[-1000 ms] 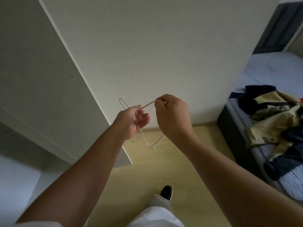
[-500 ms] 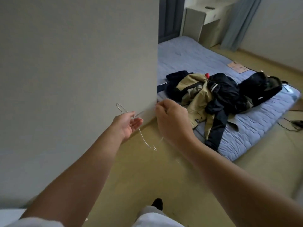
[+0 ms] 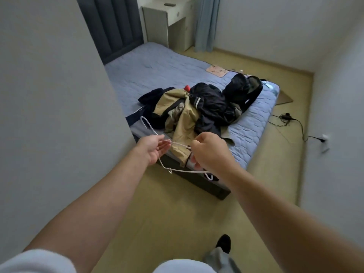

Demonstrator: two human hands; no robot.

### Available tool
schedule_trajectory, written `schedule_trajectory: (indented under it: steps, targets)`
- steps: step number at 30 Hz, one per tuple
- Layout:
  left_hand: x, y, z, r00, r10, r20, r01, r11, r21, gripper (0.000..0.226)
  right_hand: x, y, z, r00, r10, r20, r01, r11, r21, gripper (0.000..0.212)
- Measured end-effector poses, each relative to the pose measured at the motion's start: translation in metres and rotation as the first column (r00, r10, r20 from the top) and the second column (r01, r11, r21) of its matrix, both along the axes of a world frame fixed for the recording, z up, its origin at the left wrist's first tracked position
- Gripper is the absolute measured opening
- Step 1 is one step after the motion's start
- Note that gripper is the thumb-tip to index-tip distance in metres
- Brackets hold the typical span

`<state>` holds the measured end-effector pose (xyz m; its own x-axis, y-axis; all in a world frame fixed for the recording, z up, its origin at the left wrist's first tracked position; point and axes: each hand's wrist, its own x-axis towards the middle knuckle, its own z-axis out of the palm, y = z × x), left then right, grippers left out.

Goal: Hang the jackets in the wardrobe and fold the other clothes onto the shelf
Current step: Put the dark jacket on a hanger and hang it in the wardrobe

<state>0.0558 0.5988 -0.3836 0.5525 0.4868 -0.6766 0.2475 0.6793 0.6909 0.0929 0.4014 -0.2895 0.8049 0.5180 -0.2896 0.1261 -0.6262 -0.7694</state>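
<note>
Jackets (image 3: pixel 197 111): a heap on the near corner of the bed (image 3: pixel 157 71), at 12 o'clock just beyond the hands; a tan jacket (image 3: pixel 183 119) droops over the mattress edge, with a dark jacket (image 3: pixel 210 103) touching it at 1 o'clock.
Hanger (image 3: pixel 179 144): white wire, held in the air between both hands and in front of the bed corner; its hook points to 10 o'clock and its bottom bar hangs at 6 o'clock below the hands.
Left hand (image 3: pixel 154 147): palm up, fingers (image 3: pixel 165 144) nearly straight and close together; the wire's neck lies across them. Whether the thumb presses on it cannot be told.
Right hand (image 3: pixel 208 149): back toward the camera, fingers curled in, pinching the hanger's shoulder at its 9 o'clock side.
White panel (image 3: pixel 49 95): fills the 9 o'clock side; its vertical edge stands just beside the left hand and the bed corner.
Floor (image 3: pixel 177 213): open yellow boards from 6 o'clock round to 3 o'clock along the foot of the bed.
Cable (image 3: pixel 285 119): lies on the floor at 2 o'clock, well apart from the hands.
Black bag (image 3: pixel 242 91): on the bed at 1 o'clock, touching the heap's far side.
</note>
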Motion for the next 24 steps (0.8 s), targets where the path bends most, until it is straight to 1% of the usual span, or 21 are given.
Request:
schedule_trajectory:
  steps: [4, 7, 9, 11, 14, 16, 18, 20, 21, 22, 24]
  targets:
    - [0.061, -0.034, 0.012, 0.994, -0.110, 0.012, 0.108, 0.988, 0.110, 0.019, 0.057, -0.032, -0.015, 0.999, 0.018, -0.028, -0.021, 0.995, -0.093, 0.025]
    - [0.106, -0.069, 0.029, 0.989, -0.144, 0.041, 0.132, 0.967, 0.219, 0.014, 0.107, -0.062, -0.018, 0.997, -0.007, -0.078, -0.001, 0.995, -0.095, 0.021]
    - [0.137, -0.095, 0.039, 0.983, -0.181, 0.024, 0.164, 0.931, 0.327, 0.014, 0.141, -0.085, -0.017, 0.995, -0.020, -0.101, 0.011, 0.996, -0.086, 0.021]
    - [0.169, -0.118, 0.045, 0.976, -0.219, -0.017, 0.203, 0.866, 0.457, 0.016, 0.173, -0.108, -0.019, 0.993, -0.018, -0.112, 0.007, 0.996, -0.092, 0.023]
    - [0.213, -0.149, 0.046, 0.961, -0.262, -0.094, 0.259, 0.718, 0.646, 0.011, 0.217, -0.134, -0.027, 0.990, -0.016, -0.139, 0.004, 0.996, -0.089, 0.021]
    - [0.241, -0.166, 0.044, 0.951, -0.270, -0.150, 0.289, 0.606, 0.741, 0.007, 0.243, -0.147, -0.034, 0.986, -0.032, -0.161, 0.017, 0.996, -0.092, 0.019]
    - [0.269, -0.180, 0.043, 0.933, -0.291, -0.212, 0.330, 0.456, 0.827, 0.009, 0.268, -0.158, -0.041, 0.982, -0.044, -0.183, 0.027, 0.996, -0.090, 0.018]
    - [0.298, -0.193, 0.044, 0.901, -0.321, -0.293, 0.389, 0.294, 0.873, 0.016, 0.294, -0.168, -0.048, 0.978, -0.052, -0.200, 0.037, 0.996, -0.075, 0.015]
    - [0.312, -0.198, 0.045, 0.884, -0.339, -0.322, 0.410, 0.228, 0.883, 0.017, 0.309, -0.173, -0.051, 0.978, -0.054, -0.203, 0.042, 0.997, -0.062, 0.014]
    - [0.328, -0.204, 0.045, 0.869, -0.361, -0.339, 0.420, 0.174, 0.891, 0.019, 0.324, -0.177, -0.053, 0.977, -0.056, -0.204, 0.047, 0.998, -0.047, 0.015]
    - [0.360, -0.215, 0.044, 0.848, -0.402, -0.345, 0.414, 0.098, 0.905, 0.019, 0.356, -0.184, -0.056, 0.979, -0.056, -0.196, 0.055, 0.998, -0.014, 0.018]
